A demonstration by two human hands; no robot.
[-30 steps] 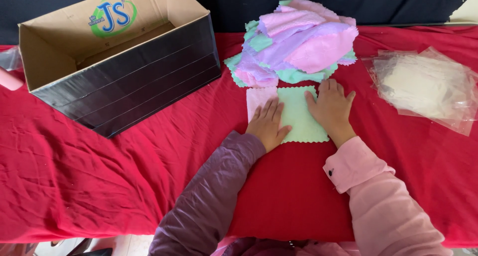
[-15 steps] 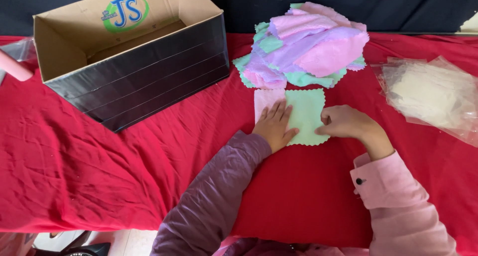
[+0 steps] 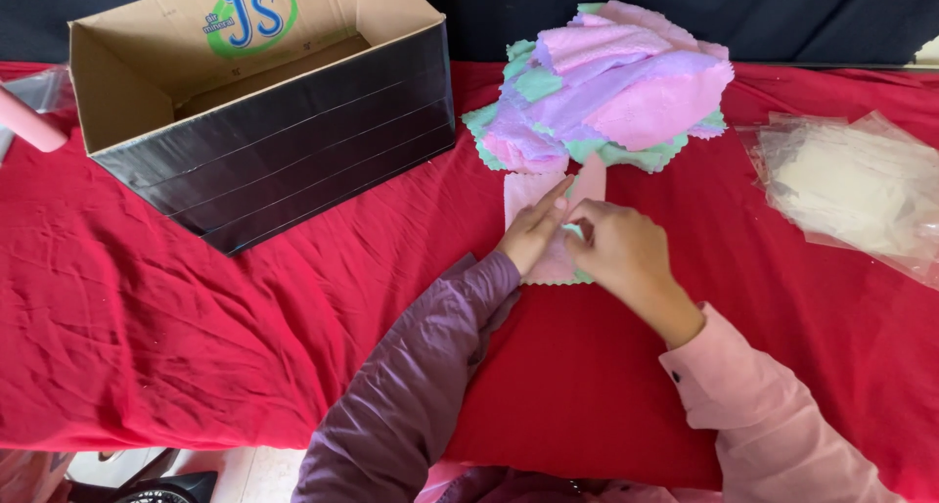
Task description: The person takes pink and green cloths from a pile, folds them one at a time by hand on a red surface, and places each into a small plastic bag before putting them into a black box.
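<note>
A small cloth, pink on one face and green on the other [image 3: 548, 198], lies on the red tablecloth [image 3: 245, 346] just below a heap of pink, lilac and green cloths [image 3: 611, 87]. My left hand [image 3: 533, 231] presses flat on its left half. My right hand [image 3: 618, 251] pinches the right side, which is folded over to the left so the pink face shows on top. Only a thin green edge peeks out under my right hand.
An open cardboard box with dark taped sides [image 3: 259, 102] stands at the back left. A pile of clear plastic bags [image 3: 851, 185] lies at the right. A pink object [image 3: 27, 121] pokes in at the left edge. The table's front edge runs along the bottom left.
My right hand has lifted the cloth's right edge and carried it leftward, folding it over so pink covers most of the green face. My left hand stayed pressing on the cloth.
</note>
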